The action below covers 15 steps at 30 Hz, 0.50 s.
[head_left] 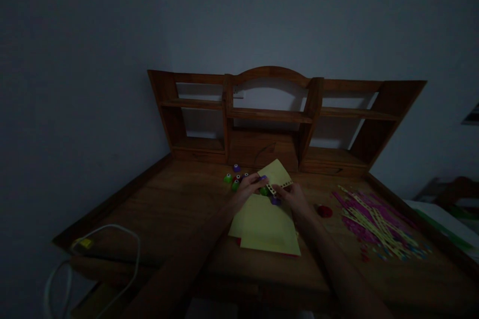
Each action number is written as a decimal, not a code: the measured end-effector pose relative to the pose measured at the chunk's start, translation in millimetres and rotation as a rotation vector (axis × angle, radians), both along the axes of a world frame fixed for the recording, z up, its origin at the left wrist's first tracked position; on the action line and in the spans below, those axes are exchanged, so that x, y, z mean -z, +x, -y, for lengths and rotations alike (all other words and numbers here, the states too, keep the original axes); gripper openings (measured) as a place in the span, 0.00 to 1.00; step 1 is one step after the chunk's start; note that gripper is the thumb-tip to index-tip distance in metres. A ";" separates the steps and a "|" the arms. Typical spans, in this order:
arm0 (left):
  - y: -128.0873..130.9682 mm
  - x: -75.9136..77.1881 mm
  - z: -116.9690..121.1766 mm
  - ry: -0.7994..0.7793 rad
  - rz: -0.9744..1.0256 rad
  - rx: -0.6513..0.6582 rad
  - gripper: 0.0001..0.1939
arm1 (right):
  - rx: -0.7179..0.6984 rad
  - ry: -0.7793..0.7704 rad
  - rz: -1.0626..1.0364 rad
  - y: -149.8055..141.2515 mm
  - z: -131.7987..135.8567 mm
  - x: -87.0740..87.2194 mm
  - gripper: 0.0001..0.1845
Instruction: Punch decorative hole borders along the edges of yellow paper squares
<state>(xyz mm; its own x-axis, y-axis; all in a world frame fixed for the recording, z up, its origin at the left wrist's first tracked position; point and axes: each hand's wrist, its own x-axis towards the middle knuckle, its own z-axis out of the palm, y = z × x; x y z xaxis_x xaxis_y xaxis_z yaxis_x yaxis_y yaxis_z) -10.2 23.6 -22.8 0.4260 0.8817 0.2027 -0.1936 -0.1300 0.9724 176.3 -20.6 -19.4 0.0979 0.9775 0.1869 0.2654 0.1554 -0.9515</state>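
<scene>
A yellow sheet of paper [276, 171] with rows of punched holes along its near edges is raised between my hands. My left hand [248, 187] is closed at the sheet's left side, with a small purple piece at its fingertips. My right hand [295, 195] pinches the holed edge from the right. Just below the fingers lies another purple piece [275, 201], partly hidden; a green one [264, 191] shows between the hands. Under my wrists lie larger yellow sheets [264, 224] with red edges peeking out. Dim light blurs the finger details.
Several small green, purple and red pieces with round white tops, like paper punches [228, 178], stand left of my hands. A red object [325, 211] sits to the right, near a pile of holed yellow strips [374, 222] and pink scraps. Behind is a wooden shelf [267, 116]; a white cable [136, 249] hangs left.
</scene>
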 end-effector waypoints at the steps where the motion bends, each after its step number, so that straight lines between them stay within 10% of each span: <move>1: -0.1 0.0 0.1 0.005 0.005 0.003 0.21 | 0.000 -0.002 0.000 0.0 -0.5 0.8 0.19; 15: -0.4 -6.6 6.3 0.010 0.012 0.002 0.21 | -0.001 0.001 0.040 3.6 -10.2 14.3 0.22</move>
<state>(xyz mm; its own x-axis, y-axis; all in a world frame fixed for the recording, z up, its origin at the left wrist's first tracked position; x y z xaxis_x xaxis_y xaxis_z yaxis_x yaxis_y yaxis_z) -10.6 17.3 -16.2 0.4257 0.8787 0.2161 -0.2053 -0.1388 0.9688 179.9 -10.4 -33.7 0.0897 0.9774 0.1915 0.3031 0.1564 -0.9400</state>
